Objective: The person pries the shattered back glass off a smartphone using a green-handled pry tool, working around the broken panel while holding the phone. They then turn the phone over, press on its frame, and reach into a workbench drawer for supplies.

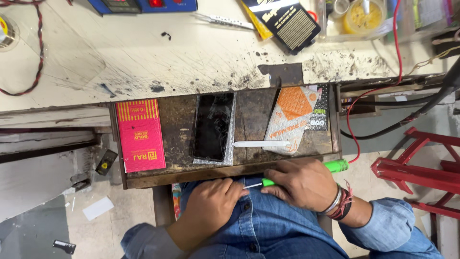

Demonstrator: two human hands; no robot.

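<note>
My right hand (302, 184) grips a green-handled screwdriver (335, 166) held level just below the front edge of an open wooden drawer (182, 175). Its thin metal tip points left toward my left hand (211, 204), which is closed with its fingers curled by the tip; whether it pinches something small is hidden. Both hands rest over my denim shirt. In the drawer a black phone (213, 125) lies screen up on a silver wrapper. To its right lies a white plastic pry tool (261, 143).
A pink and yellow box (140, 135) fills the drawer's left side, an orange and white pouch (290, 117) the right. The scratched worktop (167, 52) carries tweezers (223, 20), a black packet (290, 24) and red wires (38, 52). A red metal frame (421, 168) stands at right.
</note>
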